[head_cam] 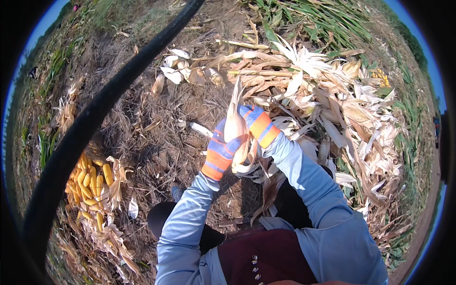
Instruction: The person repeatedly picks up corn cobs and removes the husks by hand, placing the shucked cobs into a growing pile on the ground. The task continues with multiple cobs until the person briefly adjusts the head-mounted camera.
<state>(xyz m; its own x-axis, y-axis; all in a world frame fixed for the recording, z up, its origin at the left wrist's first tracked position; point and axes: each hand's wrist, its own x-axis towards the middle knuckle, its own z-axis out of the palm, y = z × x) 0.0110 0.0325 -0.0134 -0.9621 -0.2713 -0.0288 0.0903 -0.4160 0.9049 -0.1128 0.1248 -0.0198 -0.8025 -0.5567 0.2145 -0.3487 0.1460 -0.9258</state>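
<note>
An ear of corn in its pale dry husk (235, 124) stands in front of my body, its tip pointing away from me. My left hand (221, 149), in an orange and blue striped knit glove, wraps around the ear's lower part. On the ear's right side my right hand (259, 123), gloved alike, has its fingers closed at the husk. A peeled-back strip of husk (245, 167) hangs below the hands. The fingertips of my right hand are partly hidden, and no kernels show on this ear.
To the left lies a pile of husked yellow corn ears (89, 181). Dry husks and stalks (342, 103) heap up on the right, with green corn leaves (320, 21) behind. Several loose husks (178, 66) lie ahead. A dark strap (117, 96) crosses the view's left side.
</note>
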